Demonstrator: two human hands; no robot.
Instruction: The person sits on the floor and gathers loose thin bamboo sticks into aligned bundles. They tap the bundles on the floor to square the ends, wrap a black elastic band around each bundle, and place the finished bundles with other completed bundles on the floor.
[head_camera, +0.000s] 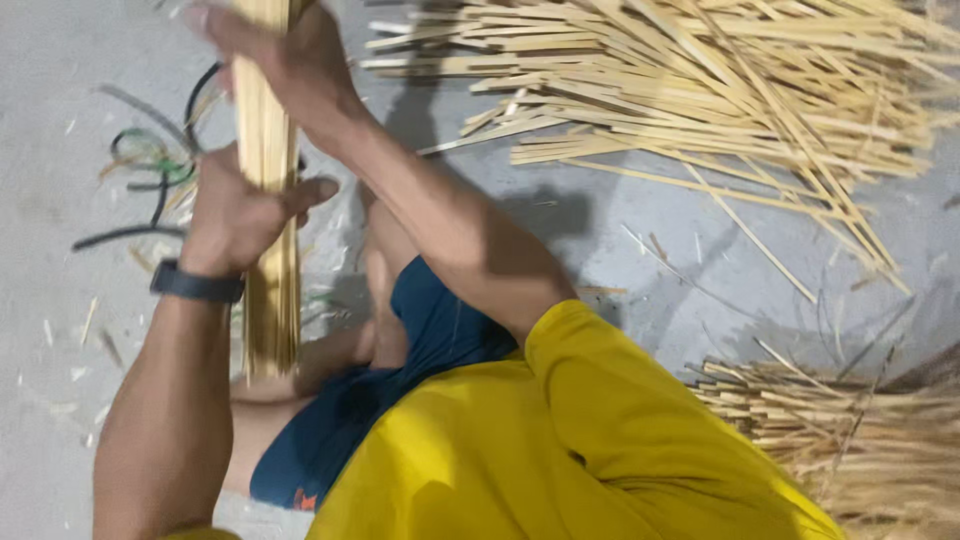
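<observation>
From my remote seat, I see no box or basket holding the stock: a loose pile of pale split sticks (720, 90) fans across the grey concrete floor (600, 230) at upper right, and a second heap (850, 430) lies at lower right. Both hands are clamped on one upright bundle of straw-coloured sticks (270, 250), standing over the lap, the left hand (235, 215) with a dark wristband (197, 284) gripping its middle and the right hand (285, 55) closed higher up. Black and green cords (150, 170) lie just behind.
</observation>
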